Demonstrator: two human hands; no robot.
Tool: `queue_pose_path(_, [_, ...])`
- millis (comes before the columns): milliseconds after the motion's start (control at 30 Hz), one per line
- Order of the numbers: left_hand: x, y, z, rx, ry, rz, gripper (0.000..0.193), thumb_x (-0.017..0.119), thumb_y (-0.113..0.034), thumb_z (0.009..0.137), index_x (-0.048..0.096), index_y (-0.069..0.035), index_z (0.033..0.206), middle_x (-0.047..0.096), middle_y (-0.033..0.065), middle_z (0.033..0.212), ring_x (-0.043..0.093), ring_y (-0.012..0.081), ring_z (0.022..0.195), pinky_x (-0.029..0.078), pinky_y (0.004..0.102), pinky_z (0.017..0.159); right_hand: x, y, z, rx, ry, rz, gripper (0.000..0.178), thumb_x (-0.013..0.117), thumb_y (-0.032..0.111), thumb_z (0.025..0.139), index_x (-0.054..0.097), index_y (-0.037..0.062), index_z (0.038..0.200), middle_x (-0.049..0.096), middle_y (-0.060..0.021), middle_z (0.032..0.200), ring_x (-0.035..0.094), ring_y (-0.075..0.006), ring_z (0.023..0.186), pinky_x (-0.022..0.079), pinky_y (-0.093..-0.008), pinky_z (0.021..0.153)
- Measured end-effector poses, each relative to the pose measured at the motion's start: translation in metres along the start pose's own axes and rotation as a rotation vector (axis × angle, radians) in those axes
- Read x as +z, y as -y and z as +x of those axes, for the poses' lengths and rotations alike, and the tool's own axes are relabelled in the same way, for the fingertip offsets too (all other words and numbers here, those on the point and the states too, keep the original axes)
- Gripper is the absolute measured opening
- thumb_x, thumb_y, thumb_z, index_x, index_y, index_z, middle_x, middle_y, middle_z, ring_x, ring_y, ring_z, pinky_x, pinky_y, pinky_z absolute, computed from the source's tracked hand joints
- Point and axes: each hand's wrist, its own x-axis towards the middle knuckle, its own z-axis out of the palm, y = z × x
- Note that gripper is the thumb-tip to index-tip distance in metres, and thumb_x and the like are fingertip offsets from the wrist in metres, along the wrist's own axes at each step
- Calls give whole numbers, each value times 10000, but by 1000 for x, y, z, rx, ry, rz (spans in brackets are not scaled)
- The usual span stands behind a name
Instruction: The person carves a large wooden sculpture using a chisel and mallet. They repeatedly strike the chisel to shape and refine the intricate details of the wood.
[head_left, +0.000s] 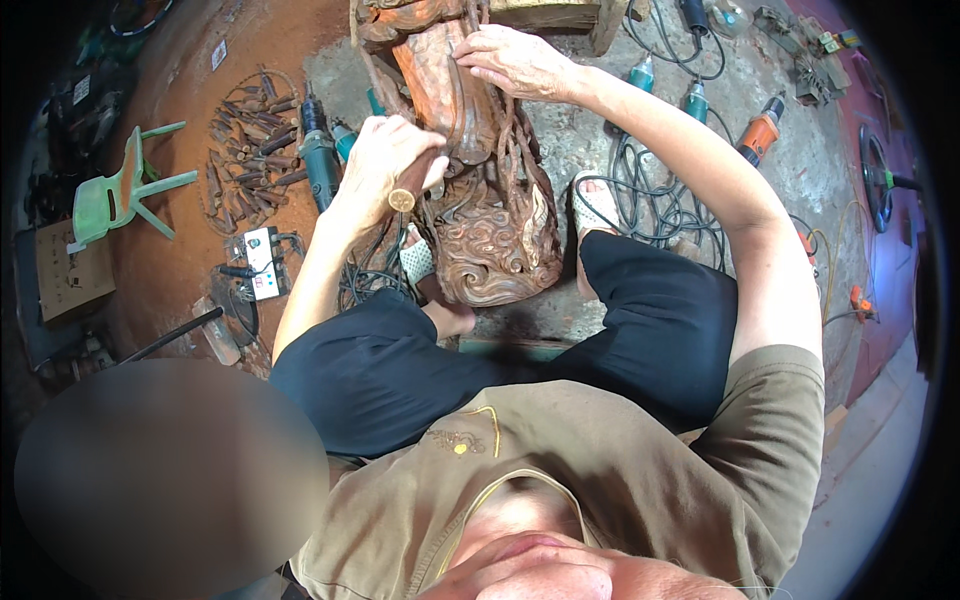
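A reddish-brown wood carving [497, 245] stands between my feet, with swirling relief on its base and smoother, paler wood higher up. My left hand [385, 165] is closed around a wooden-handled carving tool [403, 198]. The round butt of its handle faces me; I cannot make out its blade against the wood. On the upper part of the carving rests my right hand [515, 65], its fingers stretched out along the surface, with no tool clearly seen in it.
To the left lies a pile of wooden-handled tools [255, 150] beside a teal power tool [318, 160]. A power strip [262, 263] and a green chair [112, 195] are farther left. Tangled cables [660, 190] and an orange power tool [762, 130] lie right. A wooden block [560, 15] stands behind.
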Motion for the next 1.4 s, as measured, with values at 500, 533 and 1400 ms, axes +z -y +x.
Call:
queue_pose_path(500, [-8, -12, -2, -22, 142, 47, 299, 767, -151, 790, 656, -108, 1065, 646, 44, 920, 619, 232, 926, 445, 371, 876, -2, 6, 1, 3, -7, -6, 283, 540, 194, 999, 652, 36, 1205, 611, -65, 1267, 542, -255, 1225, 400, -383, 1103])
queue_pose_path(533, [-8, -5, 2, -3, 102, -20, 298, 763, -157, 804, 655, -110, 1077, 652, 45, 915, 623, 235, 908, 443, 372, 863, -2, 5, 1, -4, -13, -16, 281, 539, 195, 999, 653, 37, 1202, 611, -65, 1266, 542, -255, 1224, 401, -383, 1102])
queue_pose_path(1400, [6, -1, 15, -106, -62, -120, 291, 782, -158, 812, 667, -107, 1074, 673, 84, 975, 649, 270, 903, 497, 394, 822, -13, 15, -2, 37, -113, 21, 347, 614, 212, 935, 622, 120, 1269, 624, -118, 1213, 571, -317, 1172, 470, -445, 1026])
